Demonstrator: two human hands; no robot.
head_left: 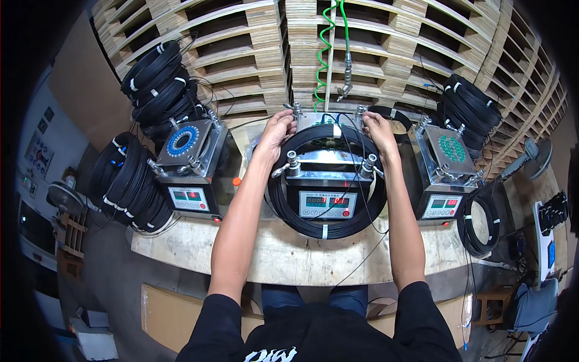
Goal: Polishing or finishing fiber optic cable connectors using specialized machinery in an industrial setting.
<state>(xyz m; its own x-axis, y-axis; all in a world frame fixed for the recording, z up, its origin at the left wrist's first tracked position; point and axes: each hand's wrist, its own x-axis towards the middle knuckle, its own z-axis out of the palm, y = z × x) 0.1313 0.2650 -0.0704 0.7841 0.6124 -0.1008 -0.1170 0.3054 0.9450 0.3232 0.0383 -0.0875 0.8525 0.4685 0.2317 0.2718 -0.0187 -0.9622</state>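
Note:
In front of me is a bench-top machine [329, 208] with a small display and buttons, a metal clamp plate and corner knobs. A coil of black cable [325, 231] bound with white ties hangs around it. My left hand [279, 131] reaches to the far left clamp knob [296, 108], its fingers closed on it. At the far right clamp knob [360, 110] my right hand [379, 129] has its thumb and fingers pinched together. The fingertips are small and partly hidden at both knobs. Between the hands, blue connector ends [332, 117] show at the plate.
Similar machines stand left [192, 196] with a blue ring of connectors and right [443, 202] with green ones. Stacked black cable coils [136, 181] flank them. A green spiral air hose [324, 54] hangs before wooden pallets [241, 48]. An orange cap [236, 181] lies on the bench [289, 259].

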